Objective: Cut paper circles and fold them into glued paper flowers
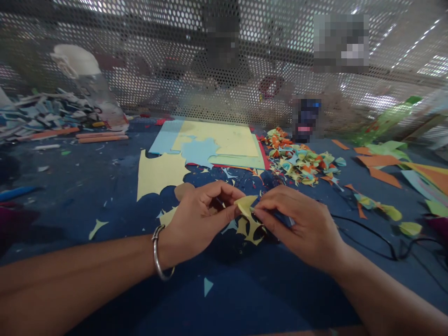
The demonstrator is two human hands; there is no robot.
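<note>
Between my two hands is a small folded piece of yellow paper [246, 203]. My left hand [196, 221], with a silver bangle at the wrist, pinches its left side between thumb and forefinger. On its right edge the thumb and forefinger of my right hand [303, 224] close in a pinch. Yellow paper scraps [252, 229] with curved cut edges lie just below. Left of my hands is a yellow sheet [161, 175] with rounded pieces cut out of its edge. A tan rounded piece [184, 190] shows behind my left hand.
Coloured paper sheets [238, 135] are stacked behind. A pile of small folded paper pieces [301, 161] lies right of them. A clear bottle [100, 95] stands back left, near paper strips [49, 112]. A black cable [371, 228] crosses the right. Perforated metal [157, 88] rises behind.
</note>
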